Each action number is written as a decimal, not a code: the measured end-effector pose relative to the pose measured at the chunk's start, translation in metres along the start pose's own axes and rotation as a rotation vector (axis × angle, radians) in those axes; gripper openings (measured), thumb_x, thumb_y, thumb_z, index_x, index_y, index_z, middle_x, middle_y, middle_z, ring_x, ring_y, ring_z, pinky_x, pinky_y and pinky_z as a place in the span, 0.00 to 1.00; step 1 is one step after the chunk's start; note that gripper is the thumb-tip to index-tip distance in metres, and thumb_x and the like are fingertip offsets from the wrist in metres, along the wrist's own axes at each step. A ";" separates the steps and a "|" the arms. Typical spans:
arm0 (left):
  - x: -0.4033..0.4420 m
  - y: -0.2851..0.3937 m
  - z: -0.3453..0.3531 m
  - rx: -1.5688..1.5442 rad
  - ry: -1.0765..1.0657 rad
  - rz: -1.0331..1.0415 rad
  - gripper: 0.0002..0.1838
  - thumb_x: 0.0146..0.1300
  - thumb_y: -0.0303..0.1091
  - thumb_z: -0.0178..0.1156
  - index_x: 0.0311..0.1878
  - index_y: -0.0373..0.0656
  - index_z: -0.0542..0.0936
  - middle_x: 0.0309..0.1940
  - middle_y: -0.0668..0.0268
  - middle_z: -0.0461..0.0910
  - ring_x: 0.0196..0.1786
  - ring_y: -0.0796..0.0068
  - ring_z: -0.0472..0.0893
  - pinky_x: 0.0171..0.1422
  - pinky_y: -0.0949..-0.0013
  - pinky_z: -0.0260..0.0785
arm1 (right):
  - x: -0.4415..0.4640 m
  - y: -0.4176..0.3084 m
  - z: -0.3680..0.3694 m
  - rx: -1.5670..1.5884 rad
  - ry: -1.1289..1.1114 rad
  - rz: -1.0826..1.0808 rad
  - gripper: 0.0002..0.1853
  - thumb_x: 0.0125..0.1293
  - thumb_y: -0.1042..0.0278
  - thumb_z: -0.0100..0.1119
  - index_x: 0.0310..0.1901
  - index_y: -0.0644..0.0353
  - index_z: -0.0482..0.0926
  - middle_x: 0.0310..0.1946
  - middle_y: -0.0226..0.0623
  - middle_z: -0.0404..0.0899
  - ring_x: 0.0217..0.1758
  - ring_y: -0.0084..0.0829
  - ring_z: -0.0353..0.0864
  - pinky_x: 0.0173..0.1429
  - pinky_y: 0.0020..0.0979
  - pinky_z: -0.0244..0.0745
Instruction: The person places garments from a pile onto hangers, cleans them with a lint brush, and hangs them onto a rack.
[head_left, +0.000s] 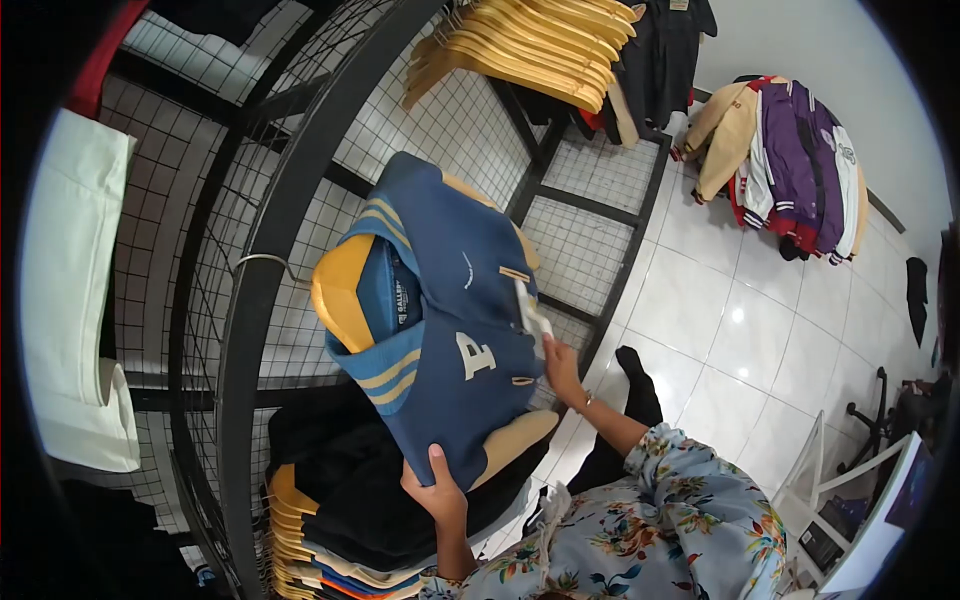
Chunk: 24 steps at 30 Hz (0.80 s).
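A blue varsity jacket (440, 300) with tan sleeves, striped collar and a white letter hangs on a wooden hanger (342, 293), whose metal hook is over the black rack bar (262, 300). My left hand (437, 490) grips the lower-left side of the jacket, thumb on top of the cloth. At the jacket's front hem, my right hand (562, 368) is closed on a white item (532, 315), perhaps a tag or folded lining; its exact nature is unclear.
Empty wooden hangers (530, 45) hang at the top. Black garments (350, 500) and others hang below the jacket. White trousers (75, 290) are at the left. A pile of jackets (790, 165) lies near the wall. A white-framed stand (850, 510) is at the lower right.
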<state>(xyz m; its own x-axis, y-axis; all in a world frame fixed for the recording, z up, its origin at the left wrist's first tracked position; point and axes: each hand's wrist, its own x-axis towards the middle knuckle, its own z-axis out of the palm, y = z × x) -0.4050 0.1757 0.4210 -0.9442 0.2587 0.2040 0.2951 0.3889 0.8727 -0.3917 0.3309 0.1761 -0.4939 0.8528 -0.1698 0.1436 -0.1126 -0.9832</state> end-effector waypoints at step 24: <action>-0.003 -0.003 -0.016 0.039 -0.075 -0.284 0.18 0.57 0.41 0.59 0.36 0.31 0.73 0.31 0.60 0.76 0.34 0.75 0.73 0.41 0.71 0.64 | 0.091 0.032 0.074 -0.318 0.040 -0.023 0.23 0.67 0.52 0.39 0.29 0.66 0.72 0.20 0.52 0.74 0.24 0.52 0.74 0.29 0.44 0.66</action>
<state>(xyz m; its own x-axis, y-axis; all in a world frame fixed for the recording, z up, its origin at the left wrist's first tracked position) -0.4059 0.1595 0.4250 -0.9768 0.1981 -0.0809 0.0268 0.4885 0.8722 -0.4951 0.3672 0.1246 -0.4667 0.8735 -0.1384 0.3963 0.0666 -0.9157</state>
